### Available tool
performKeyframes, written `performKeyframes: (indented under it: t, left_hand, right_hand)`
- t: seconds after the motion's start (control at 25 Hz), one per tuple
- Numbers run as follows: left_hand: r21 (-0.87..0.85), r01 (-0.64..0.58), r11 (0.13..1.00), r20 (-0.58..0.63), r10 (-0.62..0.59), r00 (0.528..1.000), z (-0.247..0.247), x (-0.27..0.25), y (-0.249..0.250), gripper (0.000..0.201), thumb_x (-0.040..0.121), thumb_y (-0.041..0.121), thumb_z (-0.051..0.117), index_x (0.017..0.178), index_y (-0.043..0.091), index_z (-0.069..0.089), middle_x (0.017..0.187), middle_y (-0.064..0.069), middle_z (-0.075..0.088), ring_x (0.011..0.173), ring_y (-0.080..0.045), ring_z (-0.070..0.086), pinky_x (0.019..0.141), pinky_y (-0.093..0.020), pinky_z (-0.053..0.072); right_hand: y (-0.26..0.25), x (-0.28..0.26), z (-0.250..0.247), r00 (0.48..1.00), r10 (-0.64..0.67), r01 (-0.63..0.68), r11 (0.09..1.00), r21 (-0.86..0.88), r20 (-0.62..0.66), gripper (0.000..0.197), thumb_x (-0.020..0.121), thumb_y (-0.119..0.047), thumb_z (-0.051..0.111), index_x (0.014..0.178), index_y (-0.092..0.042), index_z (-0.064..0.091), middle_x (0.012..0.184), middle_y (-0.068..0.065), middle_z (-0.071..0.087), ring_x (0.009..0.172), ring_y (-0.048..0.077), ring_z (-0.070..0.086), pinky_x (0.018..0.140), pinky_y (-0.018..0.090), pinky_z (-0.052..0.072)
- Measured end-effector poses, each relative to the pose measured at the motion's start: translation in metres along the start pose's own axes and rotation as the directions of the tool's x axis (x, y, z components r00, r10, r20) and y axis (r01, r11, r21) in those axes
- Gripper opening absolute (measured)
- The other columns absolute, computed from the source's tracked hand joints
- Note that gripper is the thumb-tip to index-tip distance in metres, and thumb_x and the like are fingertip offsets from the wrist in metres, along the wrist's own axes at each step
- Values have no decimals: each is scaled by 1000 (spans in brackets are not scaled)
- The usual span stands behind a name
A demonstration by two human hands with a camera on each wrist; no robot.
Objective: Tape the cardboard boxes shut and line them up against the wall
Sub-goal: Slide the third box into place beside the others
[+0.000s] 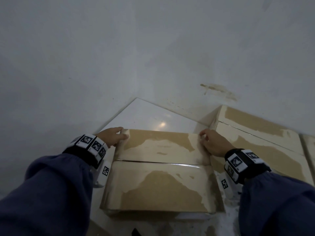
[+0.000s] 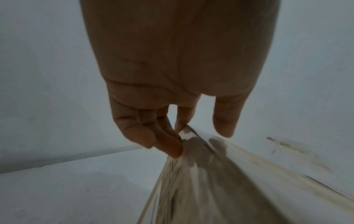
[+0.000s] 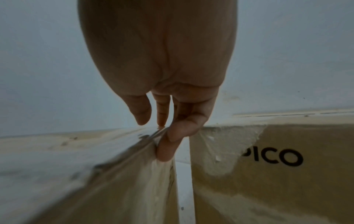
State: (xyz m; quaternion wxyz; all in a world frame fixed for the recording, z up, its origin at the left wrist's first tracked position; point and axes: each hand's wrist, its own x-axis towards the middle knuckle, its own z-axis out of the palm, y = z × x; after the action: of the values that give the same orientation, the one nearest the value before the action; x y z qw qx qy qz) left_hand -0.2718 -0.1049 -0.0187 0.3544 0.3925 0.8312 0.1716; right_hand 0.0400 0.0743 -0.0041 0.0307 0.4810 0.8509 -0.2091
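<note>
A closed cardboard box point(image 1: 162, 184) with torn paper patches lies on the floor in front of me. Glossy tape runs along its top seam point(image 1: 162, 162). My left hand point(image 1: 117, 135) grips the far left corner, fingers curled down the side point(image 2: 170, 145) and thumb above the top edge. My right hand point(image 1: 204, 137) grips the far right corner the same way, its fingers point(image 3: 166, 145) pressed on the box's side point(image 3: 86, 174). A second closed box point(image 1: 255, 138), printed PICO point(image 3: 268, 174), stands to the right against the wall.
The grey wall point(image 1: 119, 57) rises straight ahead, with white floor tile point(image 1: 150, 114) showing between it and the held box. A narrow gap point(image 3: 184, 181) separates the two boxes. Another box's edge point(image 1: 310, 147) shows at the far right.
</note>
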Motion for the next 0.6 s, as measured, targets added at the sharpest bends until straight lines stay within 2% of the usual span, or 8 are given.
performKeyframes:
  t: [0.08, 0.16, 0.24, 0.32, 0.36, 0.48, 0.6]
  left_hand:
    - [94, -6, 996, -32, 9, 999, -1, 5, -2, 53, 92, 33, 53, 136, 6, 39, 137, -21, 47, 116, -32, 53, 94, -39, 44]
    - [169, -26, 985, -98, 43, 994, -3, 6, -2, 72, 89, 33, 58, 146, 8, 22, 146, -19, 32, 132, -32, 37, 108, -41, 34]
    - [303, -134, 943, -169, 192, 967, -2, 4, 4, 76, 88, 28, 59, 149, 14, 17, 150, -12, 24, 136, -29, 30, 111, -40, 30]
    - [463, -269, 845, -108, 355, 929, 1, 2, 14, 63, 89, 15, 51, 147, 20, 26, 150, -4, 28, 136, -23, 31, 111, -38, 29]
    - [495, -305, 814, -50, 377, 925, 3, 2, 19, 59, 89, 10, 47, 145, 20, 30, 149, -4, 31, 136, -22, 33, 111, -37, 29]
    - [411, -305, 859, 50, 313, 949, 5, 4, 20, 52, 91, 6, 40, 141, 17, 37, 142, -10, 39, 131, -24, 39, 110, -33, 30]
    - [288, -264, 921, 17, 271, 963, 1, 2, 12, 52, 92, 10, 44, 143, 16, 34, 140, -14, 38, 128, -26, 41, 107, -30, 31]
  right_hand:
    - [-4, 0, -2, 1000, 9, -8, 998, -57, 16, 35, 96, -25, 42, 129, -15, 43, 129, 14, 49, 104, 32, 58, 90, 39, 45]
    - [-8, -2, -5, 1000, 24, -22, 991, -129, 18, 40, 95, -25, 42, 134, -15, 40, 136, 15, 41, 114, 33, 52, 95, 39, 42]
    - [-14, -2, -8, 999, -3, -7, 970, -241, -41, 44, 92, -23, 46, 136, -19, 40, 139, 14, 33, 124, 33, 41, 100, 41, 36]
    - [-22, 1, -7, 995, -96, 78, 930, -359, -33, 51, 89, -15, 46, 138, -25, 37, 142, 8, 32, 130, 29, 32, 104, 44, 30]
    - [-26, 2, -5, 991, -136, 129, 917, -378, 8, 55, 88, -10, 44, 140, -27, 35, 143, 5, 32, 132, 27, 30, 105, 45, 27]
    - [-33, 5, 1, 985, -123, 160, 916, -367, 120, 60, 89, -4, 35, 142, -31, 29, 141, 4, 39, 129, 28, 33, 102, 49, 28]
    - [-28, 6, 5, 991, -76, 109, 941, -320, 112, 57, 91, -8, 36, 143, -31, 27, 143, 6, 35, 131, 29, 32, 102, 48, 29]
